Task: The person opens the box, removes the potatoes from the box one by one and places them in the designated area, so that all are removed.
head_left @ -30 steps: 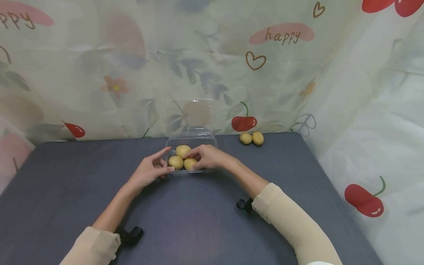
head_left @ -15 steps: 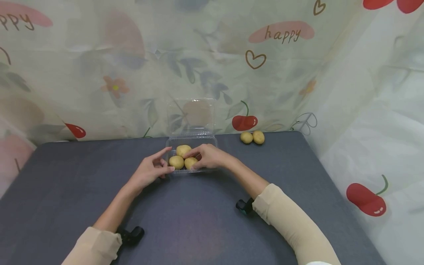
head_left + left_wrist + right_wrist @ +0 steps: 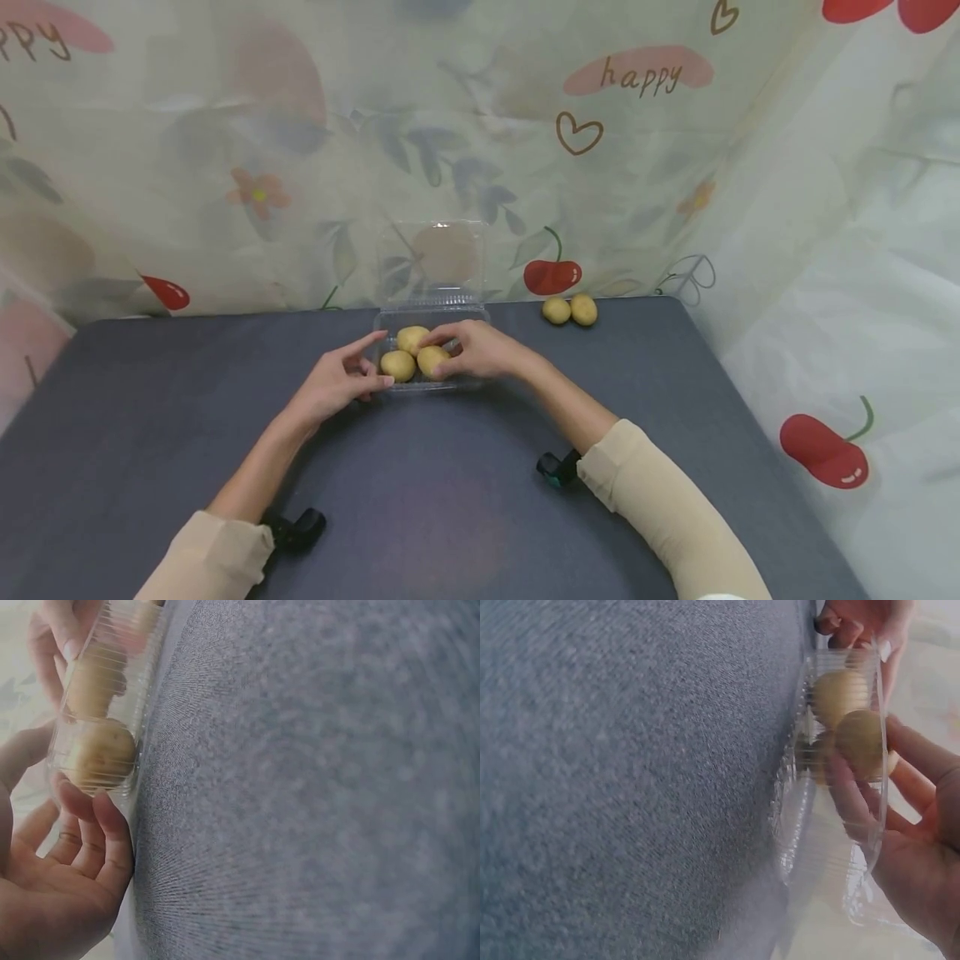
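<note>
A clear plastic clamshell box [image 3: 420, 388] stands at the back of the table with its lid [image 3: 433, 292] raised. My right hand [image 3: 480, 348] pinches a small yellow potato [image 3: 432, 362] between thumb and fingers inside the box; the right wrist view shows this potato [image 3: 861, 742] near the rim. A second potato [image 3: 397, 366] lies at the front left, and a third [image 3: 412, 340] sits behind it. My left hand [image 3: 337, 382] holds the box's left end, thumb at the front corner and index finger stretched along the side. Its fingertips [image 3: 111, 814] touch the ribbed wall.
Two more potatoes [image 3: 570, 311] sit side by side at the table's back edge, right of the box. Behind the dark grey table [image 3: 450, 492] hangs a printed cloth [image 3: 300, 242]. Another pale sheet [image 3: 847, 317] hangs along the right side.
The potato in my right hand has come up slightly from its place at the front of the box, and the right hand has risen a little with it. My left hand stays put.
</note>
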Motion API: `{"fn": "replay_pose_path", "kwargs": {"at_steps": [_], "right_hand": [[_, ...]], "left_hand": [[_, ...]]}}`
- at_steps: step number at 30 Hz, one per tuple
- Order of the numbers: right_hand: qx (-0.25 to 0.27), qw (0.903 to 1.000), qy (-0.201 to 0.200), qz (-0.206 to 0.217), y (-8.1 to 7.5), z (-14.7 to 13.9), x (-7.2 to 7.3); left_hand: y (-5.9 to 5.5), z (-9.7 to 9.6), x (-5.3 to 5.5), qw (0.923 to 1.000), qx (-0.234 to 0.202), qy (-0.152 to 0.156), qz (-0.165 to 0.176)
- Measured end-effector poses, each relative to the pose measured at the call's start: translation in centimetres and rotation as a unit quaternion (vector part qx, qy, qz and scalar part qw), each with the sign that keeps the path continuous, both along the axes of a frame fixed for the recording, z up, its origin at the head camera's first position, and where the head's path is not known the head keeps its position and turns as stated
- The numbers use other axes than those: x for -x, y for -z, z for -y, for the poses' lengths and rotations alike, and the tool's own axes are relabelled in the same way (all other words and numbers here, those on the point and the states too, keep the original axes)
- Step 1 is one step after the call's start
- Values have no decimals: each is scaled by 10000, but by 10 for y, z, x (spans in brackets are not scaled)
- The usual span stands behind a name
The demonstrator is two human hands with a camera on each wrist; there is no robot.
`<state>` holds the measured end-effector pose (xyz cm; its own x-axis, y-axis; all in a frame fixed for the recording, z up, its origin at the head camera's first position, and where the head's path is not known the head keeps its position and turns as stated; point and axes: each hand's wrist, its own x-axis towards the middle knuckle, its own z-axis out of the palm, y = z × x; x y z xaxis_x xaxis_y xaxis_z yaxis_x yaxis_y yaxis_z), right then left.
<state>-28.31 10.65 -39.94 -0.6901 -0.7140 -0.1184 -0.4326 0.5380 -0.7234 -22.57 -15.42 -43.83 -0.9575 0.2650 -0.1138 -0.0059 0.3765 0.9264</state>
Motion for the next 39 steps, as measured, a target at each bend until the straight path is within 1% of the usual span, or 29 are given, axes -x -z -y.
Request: {"fn": "replay_pose_path", "kwargs": {"at_steps": [3, 9, 14, 19, 23, 27, 31, 39], "right_hand": [[125, 9997, 200, -47, -2, -3, 0], [444, 9977, 510, -1, -6, -9, 1], [718, 9942, 795, -79, -6, -14, 2], [966, 9903, 977, -192, -3, -21, 3], [1210, 9859, 1143, -174, -2, -26, 3], [1537, 9811, 1169, -107, -2, -33, 3], [1743, 9786, 1088, -66, -1, -39, 4], [1776, 9770, 1183, -41, 1, -54, 2]], "left_hand": [[0, 0, 1, 10000, 80, -44, 25], [1, 0, 4, 9997, 222, -116, 49], [0, 0, 3, 9994, 257, -175, 126], [-2, 0, 1, 9993, 241, -201, 220], [-3, 0, 1, 9993, 175, -192, 277], [-4, 0, 1, 9992, 173, -197, 309], [-5, 0, 0, 9992, 194, -203, 292], [-5, -1, -2, 9993, 175, -229, 235]]}}
